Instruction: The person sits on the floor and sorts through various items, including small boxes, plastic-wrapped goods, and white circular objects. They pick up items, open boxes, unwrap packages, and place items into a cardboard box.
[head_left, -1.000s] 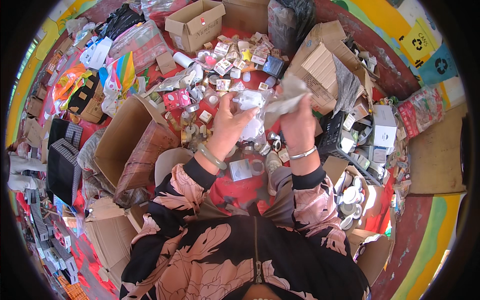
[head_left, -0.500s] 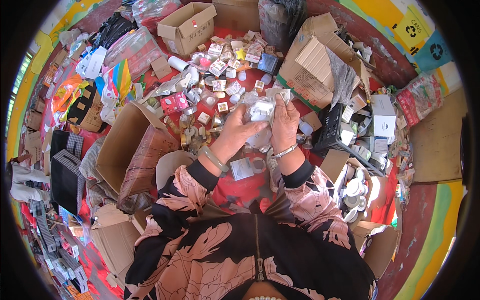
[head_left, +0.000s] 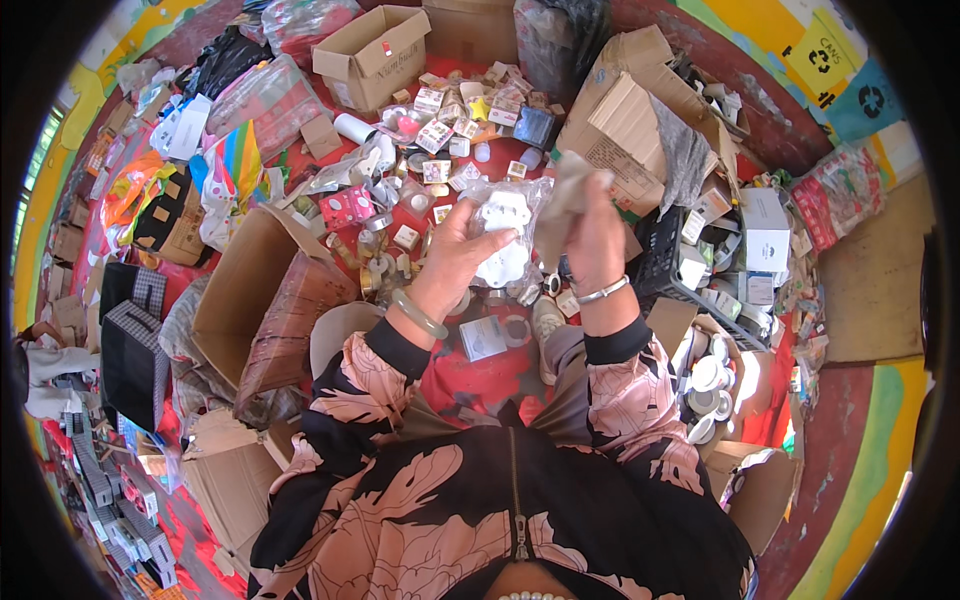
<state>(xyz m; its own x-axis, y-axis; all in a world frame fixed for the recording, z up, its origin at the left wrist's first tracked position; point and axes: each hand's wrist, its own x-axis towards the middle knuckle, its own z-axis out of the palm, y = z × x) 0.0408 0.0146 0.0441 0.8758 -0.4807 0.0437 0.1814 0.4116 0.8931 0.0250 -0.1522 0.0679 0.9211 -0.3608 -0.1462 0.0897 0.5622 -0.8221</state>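
Note:
My left hand (head_left: 450, 258) grips a clear plastic bag with white, wavy-edged pieces (head_left: 502, 262) showing through it, the thumb pressed across the front. Just to the right, my right hand (head_left: 598, 238) is closed on a crumpled greyish-beige cloth (head_left: 558, 210), smeared by motion, beside the bag's right edge. Whether the cloth touches the bag, I cannot tell. Below the hands, a small white box (head_left: 483, 338) lies on the red floor between my feet. Beyond them spreads a heap of small printed boxes (head_left: 465, 115).
An open carton (head_left: 262, 300) stands at my left. On the right are a black crate (head_left: 655, 275) filled with boxes, a carton of white round pieces (head_left: 708, 376) and a large torn carton (head_left: 625, 130). Another open carton (head_left: 375, 60) sits at the back.
My right hand has moved off the bag, a little right and down, with the cloth in it. The bag stays in my left hand, its white pieces now more exposed to view.

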